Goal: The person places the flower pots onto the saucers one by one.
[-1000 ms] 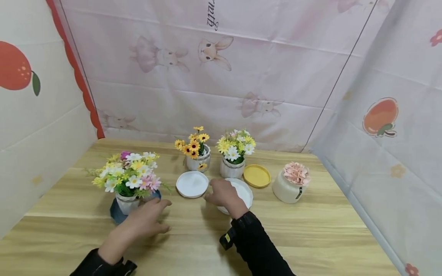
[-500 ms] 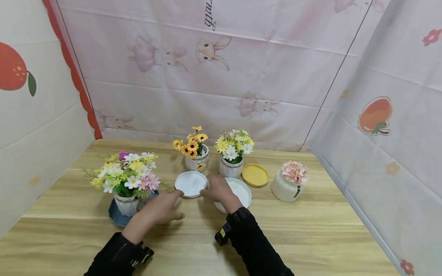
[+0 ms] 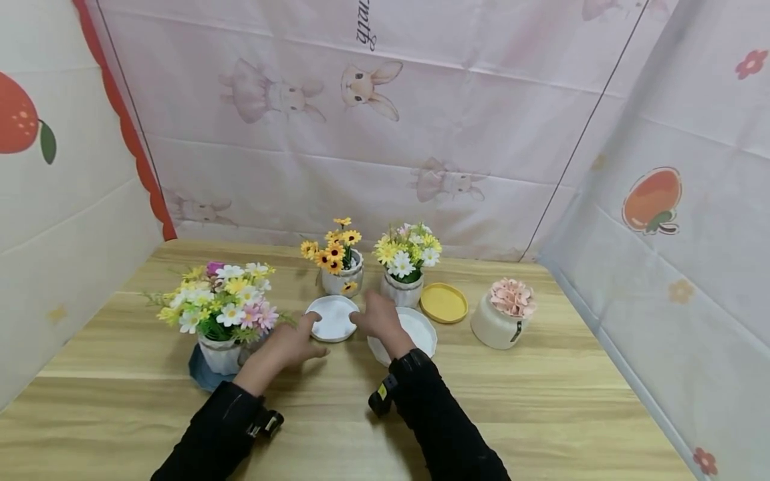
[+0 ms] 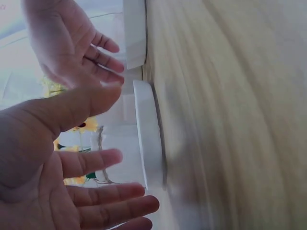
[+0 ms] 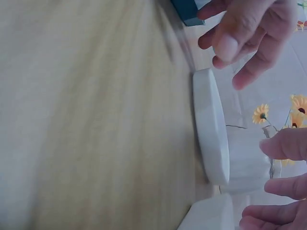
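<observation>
A small round white dish (image 3: pixel 333 319) lies on the wooden table between my two hands. My left hand (image 3: pixel 287 346) is at its near-left side, fingers spread and thumb apart; in the left wrist view the fingers (image 4: pixel 103 199) are extended close to the dish's edge. My right hand (image 3: pixel 379 315) hovers at its right side, over part of a second, larger white dish (image 3: pixel 420 332). The right wrist view shows its fingers (image 5: pixel 290 184) straight and apart from the small dish's rim. Contact with the dish cannot be made out. Neither hand holds anything.
Behind the small dish stands a pot of orange flowers (image 3: pixel 343 275), with a pot of yellow and white flowers (image 3: pixel 402 287) beside it. A yellow dish (image 3: pixel 444 303) and a cream pot with pink flowers (image 3: pixel 499 327) are rightward. A mixed bouquet pot (image 3: pixel 219 354) sits on a blue dish (image 3: pixel 204 377).
My left hand has moved rightward and away from me, from beside the bouquet pot to the small white dish. My right hand has shifted slightly forward. The dishes and pots have stayed put.
</observation>
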The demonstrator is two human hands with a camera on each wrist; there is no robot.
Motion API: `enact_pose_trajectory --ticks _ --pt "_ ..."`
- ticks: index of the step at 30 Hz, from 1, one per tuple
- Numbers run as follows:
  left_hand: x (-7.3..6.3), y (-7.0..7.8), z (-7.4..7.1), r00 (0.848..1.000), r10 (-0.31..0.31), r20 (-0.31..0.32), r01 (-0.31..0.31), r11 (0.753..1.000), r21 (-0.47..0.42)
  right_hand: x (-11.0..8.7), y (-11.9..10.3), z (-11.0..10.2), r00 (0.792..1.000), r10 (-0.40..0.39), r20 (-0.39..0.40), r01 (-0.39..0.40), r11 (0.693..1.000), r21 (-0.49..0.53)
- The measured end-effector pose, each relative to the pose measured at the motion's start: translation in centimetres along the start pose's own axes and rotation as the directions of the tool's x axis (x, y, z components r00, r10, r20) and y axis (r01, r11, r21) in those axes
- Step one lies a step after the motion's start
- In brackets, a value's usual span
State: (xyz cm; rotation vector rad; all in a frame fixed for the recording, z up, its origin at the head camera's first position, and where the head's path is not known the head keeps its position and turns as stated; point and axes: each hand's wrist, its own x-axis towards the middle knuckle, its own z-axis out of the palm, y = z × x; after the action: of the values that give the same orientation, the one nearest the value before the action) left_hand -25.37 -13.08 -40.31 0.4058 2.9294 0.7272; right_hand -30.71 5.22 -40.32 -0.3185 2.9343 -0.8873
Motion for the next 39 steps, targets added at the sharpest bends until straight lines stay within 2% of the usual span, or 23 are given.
enact_pose_trajectory --ticks 4,9,13,16,21,24,25,26,28,29,30,31,32,33,35,37,39 --pt "0.6 -0.1 0.1 0.998 -0.044 -0.046 0.041 0.996 -0.075 0.7 -0.3 0.0 1.000 -0.021 -0.005 0.022 0.996 0.091" --pt "1.1 -0.2 0.2 0.991 -0.104 -0.081 0.093 0.986 -0.138 1.4 -0.6 0.0 1.000 0.012 -0.025 -0.006 0.973 0.232" --pt "1.5 -0.4 0.2 0.979 -0.166 -0.117 0.144 0.974 -0.175 2.0 -0.5 0.3 0.998 0.032 -0.061 -0.012 0.955 0.296" --pt "1.8 -0.5 0.2 0.971 -0.207 -0.123 0.178 0.960 -0.214 2.6 -0.2 0.5 0.996 0.055 -0.068 -0.026 0.929 0.369" --pt "2.4 -0.7 0.0 0.965 -0.237 -0.111 0.207 0.951 -0.231 3.7 -0.1 0.3 0.993 0.099 -0.063 -0.062 0.898 0.435" --pt "4.0 -2.2 1.1 0.962 -0.249 -0.113 0.223 0.953 -0.204 4.3 0.0 0.2 0.990 0.123 -0.068 -0.081 0.896 0.437" --pt "5.1 -3.5 2.2 0.962 -0.229 -0.148 0.202 0.963 -0.177 4.4 0.1 0.2 0.989 0.129 -0.067 -0.087 0.894 0.440" --pt "6.1 -4.6 2.9 0.962 -0.233 -0.142 0.210 0.964 -0.162 4.6 0.2 0.2 0.989 0.135 -0.064 -0.092 0.888 0.451" --pt "8.4 -7.5 5.3 0.957 -0.193 -0.219 0.175 0.979 -0.101 4.8 0.2 0.3 0.987 0.150 -0.056 -0.107 0.878 0.467" --pt "8.5 -7.6 5.4 0.958 -0.179 -0.224 0.166 0.983 -0.078 4.9 0.2 0.3 0.987 0.152 -0.055 -0.108 0.870 0.481" --pt "8.6 -7.6 5.2 0.959 -0.177 -0.222 0.168 0.984 -0.060 4.9 0.2 0.4 0.987 0.155 -0.049 -0.111 0.863 0.493" --pt "8.1 -6.9 4.6 0.960 -0.181 -0.214 0.173 0.983 -0.055 4.9 0.2 0.4 0.987 0.150 -0.049 -0.104 0.855 0.509" --pt "7.2 -5.6 3.4 0.964 -0.194 -0.183 0.187 0.981 -0.058 4.9 0.1 0.4 0.988 0.145 -0.051 -0.097 0.847 0.523" --pt "6.4 -4.6 2.7 0.964 -0.197 -0.180 0.190 0.980 -0.057 4.9 0.0 0.5 0.989 0.141 -0.051 -0.092 0.842 0.532" --pt "4.3 -1.8 0.2 0.965 -0.244 -0.096 0.236 0.968 -0.083 5.1 -0.1 0.6 0.992 0.110 -0.062 -0.057 0.827 0.559" --pt "3.9 -1.0 -0.3 0.960 -0.270 -0.079 0.262 0.960 -0.102 5.3 -0.3 0.7 0.995 0.069 -0.071 -0.015 0.812 0.583" --pt "4.1 -0.9 -0.2 0.957 -0.280 -0.068 0.272 0.956 -0.111 5.6 -0.3 0.8 0.996 0.040 -0.082 0.016 0.808 0.589"
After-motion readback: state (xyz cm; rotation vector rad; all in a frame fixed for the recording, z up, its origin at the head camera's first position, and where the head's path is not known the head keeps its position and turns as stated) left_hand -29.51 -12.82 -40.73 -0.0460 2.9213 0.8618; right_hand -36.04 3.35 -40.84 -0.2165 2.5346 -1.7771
